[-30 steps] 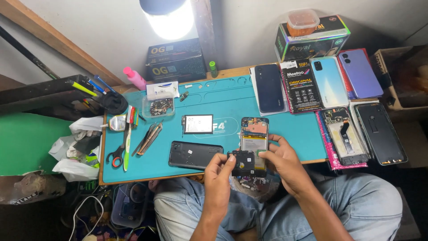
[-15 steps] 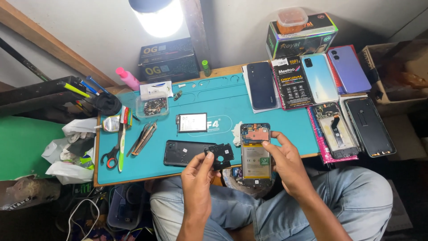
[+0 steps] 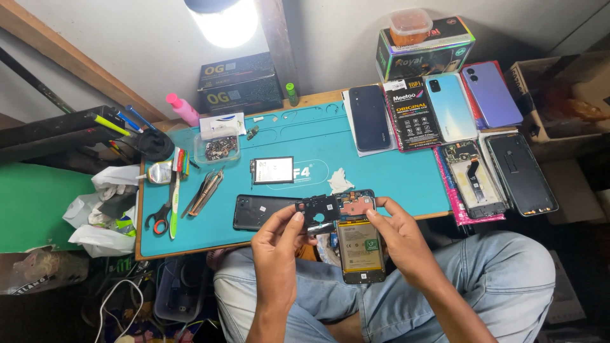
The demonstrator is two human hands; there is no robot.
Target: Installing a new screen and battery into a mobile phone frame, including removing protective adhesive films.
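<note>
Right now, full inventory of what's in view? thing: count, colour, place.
opened phone: 1, dark frame with yellow battery, at mat's near edge, right hand on it
inner cover plate: 1, black, held over phone's top left
back cover: 1, black, mat, left of the plate
loose battery: 1, white and black, mat centre
work mat: 1, teal, on the desk
scissors: 1, black handles, mat's left edge
parts tray: 1, clear, mat's far left
pink bottle: 1, behind mat
phones and covers: several, dark, pale blue, purple, right side
cardboard boxes: 2, black and green, by the wall
left hand: 1, grips the plate
right hand: 1, holds phone's right edge
</note>
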